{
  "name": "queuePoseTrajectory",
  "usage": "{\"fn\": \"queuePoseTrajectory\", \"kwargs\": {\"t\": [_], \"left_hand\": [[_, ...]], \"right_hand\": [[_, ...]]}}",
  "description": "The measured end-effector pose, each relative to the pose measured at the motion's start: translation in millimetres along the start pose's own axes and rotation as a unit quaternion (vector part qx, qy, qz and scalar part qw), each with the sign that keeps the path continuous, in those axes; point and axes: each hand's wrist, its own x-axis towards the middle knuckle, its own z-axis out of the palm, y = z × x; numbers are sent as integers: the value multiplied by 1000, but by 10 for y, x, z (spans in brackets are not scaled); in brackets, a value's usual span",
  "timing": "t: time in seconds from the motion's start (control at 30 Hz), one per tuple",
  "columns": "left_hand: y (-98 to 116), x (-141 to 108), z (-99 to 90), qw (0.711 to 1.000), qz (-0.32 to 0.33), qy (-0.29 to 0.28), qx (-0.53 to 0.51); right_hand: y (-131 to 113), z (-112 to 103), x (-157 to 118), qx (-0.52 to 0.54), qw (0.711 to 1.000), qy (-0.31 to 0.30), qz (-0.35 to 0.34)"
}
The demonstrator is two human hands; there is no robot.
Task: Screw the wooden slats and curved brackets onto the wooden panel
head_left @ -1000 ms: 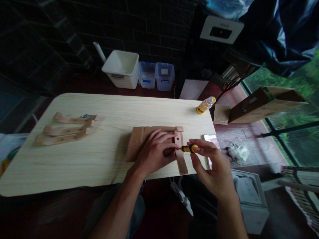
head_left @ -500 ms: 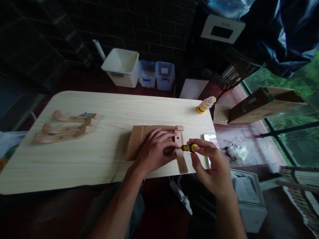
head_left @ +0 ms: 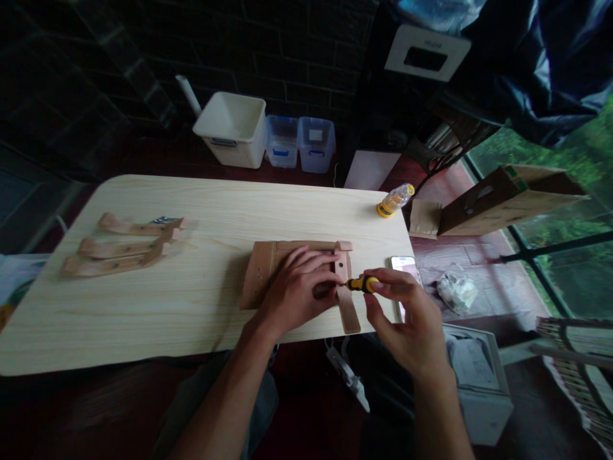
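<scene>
My right hand (head_left: pixel 402 313) holds a small yellow-and-black screwdriver (head_left: pixel 364 284) between thumb and fingers. Its tip points left, onto a narrow wooden strip (head_left: pixel 348 313) with a dark hole near its upper part. This strip lies across the right end of a brown wooden box-like piece (head_left: pixel 257 275), which has small holes at its left end. My left hand (head_left: pixel 301 281) lies over that piece and grips it against the strip, thumb and forefinger close to the screwdriver tip. Whether a screw sits under the tip is hidden by the fingers.
Several curved wooden parts (head_left: pixel 122 255) lie at the table's left, beside small metal pieces (head_left: pixel 163 220). A clear bottle-shaped container with a yellow base (head_left: pixel 393 201) stands at the back right corner. A phone (head_left: pixel 405 265) lies at the right edge. Bins (head_left: pixel 234 140) stand behind the table (head_left: pixel 205 319).
Both hands, the screwdriver and the wooden piece keep almost the same positions. The whole view has shifted very slightly.
</scene>
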Motion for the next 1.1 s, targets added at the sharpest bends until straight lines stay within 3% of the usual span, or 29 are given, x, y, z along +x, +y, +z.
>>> {"fn": "queuePoseTrajectory", "kwargs": {"t": [1.1], "left_hand": [[-5, -2, 11, 1000, -6, 5, 0]], "right_hand": [[21, 11, -5, 29, 999, 12, 21]]}}
